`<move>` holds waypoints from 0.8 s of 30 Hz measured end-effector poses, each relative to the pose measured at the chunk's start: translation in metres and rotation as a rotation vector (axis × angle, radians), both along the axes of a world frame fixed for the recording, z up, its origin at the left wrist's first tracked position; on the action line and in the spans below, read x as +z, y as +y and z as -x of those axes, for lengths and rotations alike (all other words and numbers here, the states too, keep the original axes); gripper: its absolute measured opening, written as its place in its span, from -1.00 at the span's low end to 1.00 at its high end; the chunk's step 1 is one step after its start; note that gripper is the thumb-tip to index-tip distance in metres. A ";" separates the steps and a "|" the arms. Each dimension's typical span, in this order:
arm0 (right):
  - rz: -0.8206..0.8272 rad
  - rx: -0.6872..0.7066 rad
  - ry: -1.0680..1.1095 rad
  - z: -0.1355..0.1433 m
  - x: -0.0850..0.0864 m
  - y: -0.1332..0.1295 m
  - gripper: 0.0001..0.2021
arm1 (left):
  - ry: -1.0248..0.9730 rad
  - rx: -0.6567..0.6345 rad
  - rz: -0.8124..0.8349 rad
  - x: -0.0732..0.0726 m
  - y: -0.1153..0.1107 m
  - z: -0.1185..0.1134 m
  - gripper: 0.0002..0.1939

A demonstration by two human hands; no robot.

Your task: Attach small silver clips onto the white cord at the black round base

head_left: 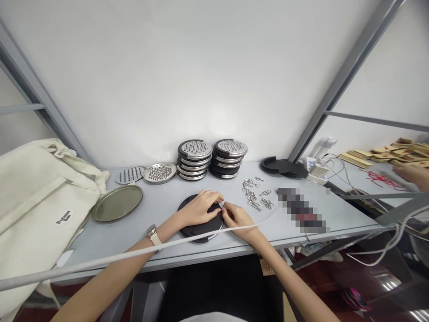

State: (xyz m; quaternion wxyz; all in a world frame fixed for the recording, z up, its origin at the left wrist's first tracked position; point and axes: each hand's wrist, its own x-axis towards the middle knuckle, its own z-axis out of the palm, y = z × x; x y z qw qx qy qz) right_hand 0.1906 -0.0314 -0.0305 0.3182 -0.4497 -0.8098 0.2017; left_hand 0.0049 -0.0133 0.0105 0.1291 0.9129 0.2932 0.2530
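Note:
A black round disc (197,230) with a silvery edge lies near the front of the grey table. My left hand (203,208) rests over its top, with the thumb and fingers close together at the disc's right side. There, my right hand (236,217) pinches a small shiny piece, too small to make out, against the fingers of my left. Several metal clips (250,194) are scattered to the right of my hands. Behind them stand two stacks of round graters with black rims, the left stack (194,161) and the right stack (229,158).
Loose grater plates (160,172) and an olive round tray (117,203) lie left, beside a cream bag (43,205). Black discs (283,167) sit back right. A white cable (130,255) crosses before my arms. Another person's hand (414,176) is at far right.

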 end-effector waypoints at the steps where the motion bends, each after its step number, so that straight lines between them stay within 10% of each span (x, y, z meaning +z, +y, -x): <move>1: 0.001 -0.002 0.000 0.000 0.000 0.000 -0.80 | -0.001 -0.002 -0.001 0.000 0.000 0.000 -0.80; 24: 0.030 0.000 0.007 0.000 0.003 -0.001 -0.80 | 0.012 0.015 -0.004 0.000 0.000 0.000 -0.76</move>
